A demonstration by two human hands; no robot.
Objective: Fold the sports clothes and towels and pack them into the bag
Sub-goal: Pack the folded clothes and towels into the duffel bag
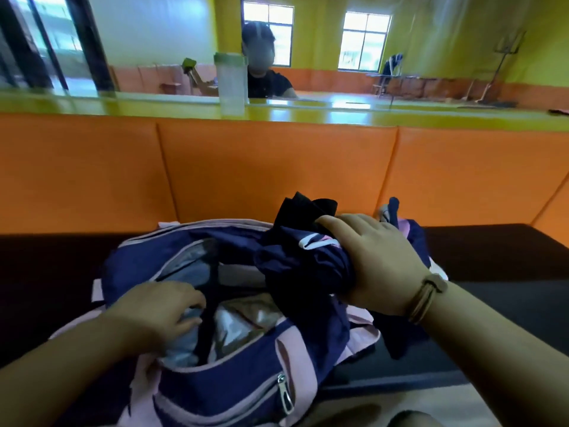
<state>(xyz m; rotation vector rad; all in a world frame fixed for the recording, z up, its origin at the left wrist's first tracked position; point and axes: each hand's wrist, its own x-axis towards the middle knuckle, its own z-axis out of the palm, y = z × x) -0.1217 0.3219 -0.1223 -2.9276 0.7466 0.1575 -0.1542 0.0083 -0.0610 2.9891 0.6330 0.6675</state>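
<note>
A navy and pink sports bag (234,386) lies open on the dark bench in front of me. My left hand (154,315) reaches into its opening, fingers curled over the near rim beside grey lining and light fabric inside. My right hand (378,260) grips a bunched dark navy garment (304,266) with a white and pink stripe, held over the bag's right end. A black piece of cloth (304,208) sticks up behind that bundle.
An orange padded wall (261,167) rises right behind the bench (492,251). On the yellow ledge above it stands a clear bottle with a green lid (232,83). A mirror above reflects a person and the room.
</note>
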